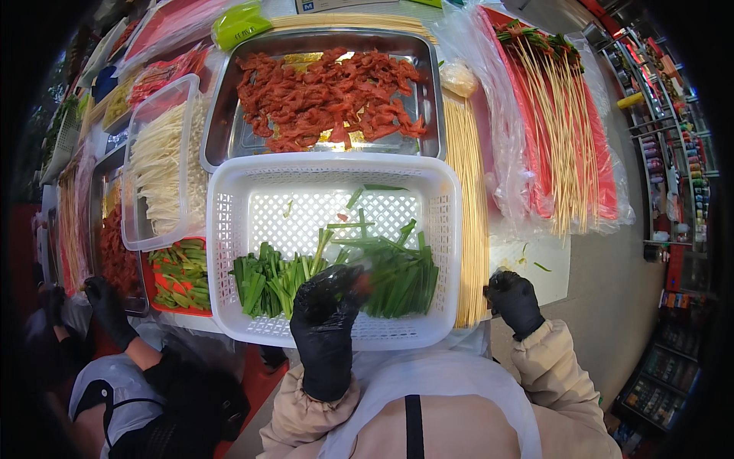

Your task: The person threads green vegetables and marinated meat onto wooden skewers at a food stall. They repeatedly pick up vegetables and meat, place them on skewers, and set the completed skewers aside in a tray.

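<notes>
Black gloves cover both of my hands. My left hand (pixel 330 321) is over the near wall of a white plastic basket (pixel 335 339), its fingers closed round a piece of reddish meat and some green stalks, which are blurred. Cut green leafy stalks (pixel 275 278) lie in the basket, with more stalks (pixel 404 281) on its right side. My right hand (pixel 512 301) is just right of a long bundle of bamboo skewers (pixel 470 229), fingers curled; whether it pinches a skewer cannot be made out. Beyond the basket, sliced red meat (pixel 330 97) lies in a steel tray (pixel 209 137).
To the left are enoki mushrooms (pixel 157 172) with a clear plastic lid and a red tray (pixel 203 310) of green pepper slices. Loaded skewers (pixel 559 132) rest on red plastic at right. A co-worker's gloved hand (pixel 109 310) is at lower left. Shelves (pixel 659 143) stand far right.
</notes>
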A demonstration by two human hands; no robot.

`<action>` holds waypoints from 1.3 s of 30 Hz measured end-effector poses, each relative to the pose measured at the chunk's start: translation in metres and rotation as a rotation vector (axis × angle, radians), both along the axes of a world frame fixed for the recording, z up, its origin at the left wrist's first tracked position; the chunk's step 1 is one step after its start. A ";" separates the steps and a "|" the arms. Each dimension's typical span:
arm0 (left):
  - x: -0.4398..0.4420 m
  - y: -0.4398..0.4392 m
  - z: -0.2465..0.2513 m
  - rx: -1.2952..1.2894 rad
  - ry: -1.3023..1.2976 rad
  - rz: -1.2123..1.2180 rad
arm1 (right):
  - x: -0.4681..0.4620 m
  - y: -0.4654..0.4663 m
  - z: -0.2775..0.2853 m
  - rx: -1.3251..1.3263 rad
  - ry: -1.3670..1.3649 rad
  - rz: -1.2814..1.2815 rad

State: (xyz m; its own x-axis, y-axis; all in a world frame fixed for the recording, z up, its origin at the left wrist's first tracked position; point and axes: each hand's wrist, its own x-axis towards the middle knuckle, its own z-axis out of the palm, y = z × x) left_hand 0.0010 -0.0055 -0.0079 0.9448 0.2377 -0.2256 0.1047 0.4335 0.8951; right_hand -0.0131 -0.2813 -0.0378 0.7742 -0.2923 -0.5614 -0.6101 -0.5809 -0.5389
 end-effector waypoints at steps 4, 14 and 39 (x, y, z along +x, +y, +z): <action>0.001 0.002 -0.001 -0.010 -0.018 0.008 | 0.004 0.002 0.008 0.071 0.021 -0.078; 0.006 0.003 0.002 -0.060 -0.011 0.055 | 0.008 0.031 0.064 0.773 0.151 -0.310; 0.002 -0.011 0.007 -0.177 -0.050 0.033 | 0.041 0.128 0.081 0.292 -0.944 0.694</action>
State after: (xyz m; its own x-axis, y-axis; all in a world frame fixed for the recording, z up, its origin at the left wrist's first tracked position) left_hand 0.0028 -0.0168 -0.0010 0.9481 0.2295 -0.2200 0.0454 0.5873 0.8081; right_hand 0.0276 -0.1536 0.0435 0.8571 0.3919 0.3343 0.4883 -0.4112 -0.7698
